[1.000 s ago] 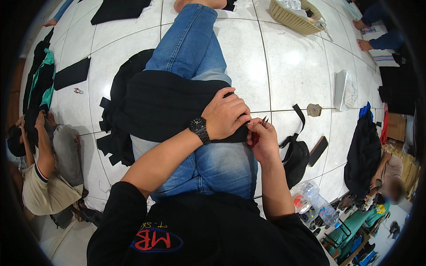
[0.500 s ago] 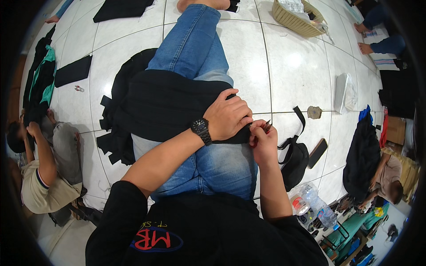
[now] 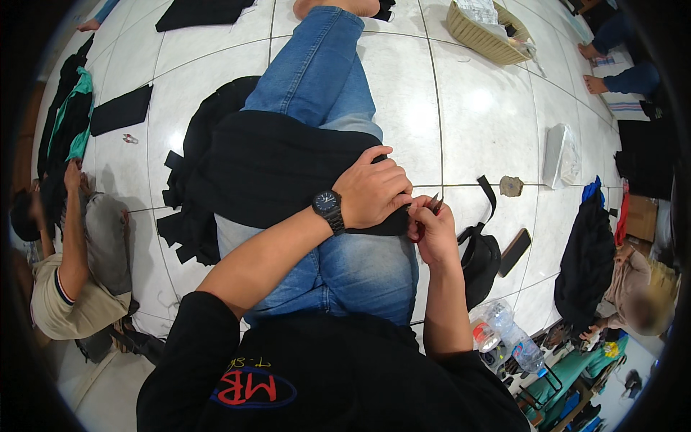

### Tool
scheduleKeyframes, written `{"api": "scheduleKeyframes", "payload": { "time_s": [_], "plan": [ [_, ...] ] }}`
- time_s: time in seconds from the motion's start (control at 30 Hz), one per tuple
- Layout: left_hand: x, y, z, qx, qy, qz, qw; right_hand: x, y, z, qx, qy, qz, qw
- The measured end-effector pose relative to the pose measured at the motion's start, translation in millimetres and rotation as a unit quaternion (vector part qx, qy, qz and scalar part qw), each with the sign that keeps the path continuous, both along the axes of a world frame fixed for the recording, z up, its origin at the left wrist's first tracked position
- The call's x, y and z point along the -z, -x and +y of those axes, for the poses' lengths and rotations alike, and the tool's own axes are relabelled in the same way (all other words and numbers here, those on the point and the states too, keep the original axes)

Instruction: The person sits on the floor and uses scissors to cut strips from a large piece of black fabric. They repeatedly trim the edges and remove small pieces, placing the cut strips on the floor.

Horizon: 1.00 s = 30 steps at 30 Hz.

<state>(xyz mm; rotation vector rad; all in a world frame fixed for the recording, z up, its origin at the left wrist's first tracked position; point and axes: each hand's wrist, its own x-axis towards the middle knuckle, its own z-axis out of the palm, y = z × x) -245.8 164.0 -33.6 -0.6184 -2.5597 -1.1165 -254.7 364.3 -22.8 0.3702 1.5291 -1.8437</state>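
Note:
Black cloth (image 3: 273, 169) lies across my thighs, spilling past the left leg in a bunch with strap-like tabs. My left hand (image 3: 371, 191), watch on the wrist, rests on its right part; thumb and forefinger pinch the cloth's right edge. Close beside it, my right hand (image 3: 433, 229) is closed around small thread snips (image 3: 435, 202), their dark pointed blades up and a reddish handle partly covered by the palm. The fingertips of both hands meet at the cloth's edge. Whatever lies between them is too small to make out.
Right of my leg lie a black bag (image 3: 481, 263), a phone (image 3: 515, 253) and plastic bottles (image 3: 507, 335). A wicker basket (image 3: 489, 37) stands ahead. Folded black cloth (image 3: 121, 110) and another pair of snips (image 3: 129, 138) lie left. People sit on both sides with cloth.
My right hand has turned and shifted slightly right, showing more of the snips. My left hand keeps its grip on the cloth. The person at left has raised an arm.

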Motion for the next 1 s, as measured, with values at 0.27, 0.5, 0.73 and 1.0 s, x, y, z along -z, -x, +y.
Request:
{"api": "scheduleKeyframes", "payload": {
  "time_s": [0.27, 0.5, 0.73, 1.0],
  "plan": [
    [1, -4, -6, -0.027, -0.011, 0.003, 1.0, -5, 0, 1, -0.028, -0.017, 0.029, 0.999],
    [-5, 2, -1, 0.008, 0.022, -0.032, 0.999, -10, -10, -1, 0.136, 0.119, -0.052, 0.982],
    [-7, 4, -12, 0.016, 0.057, -0.052, 0.997, 14, -3, -6, 0.184, 0.306, -0.035, 0.933],
    [-18, 2, -7, 0.061, 0.113, -0.103, 0.986, -10, 31, 54, 0.114, -0.123, 0.293, 0.941]
  ]
}}
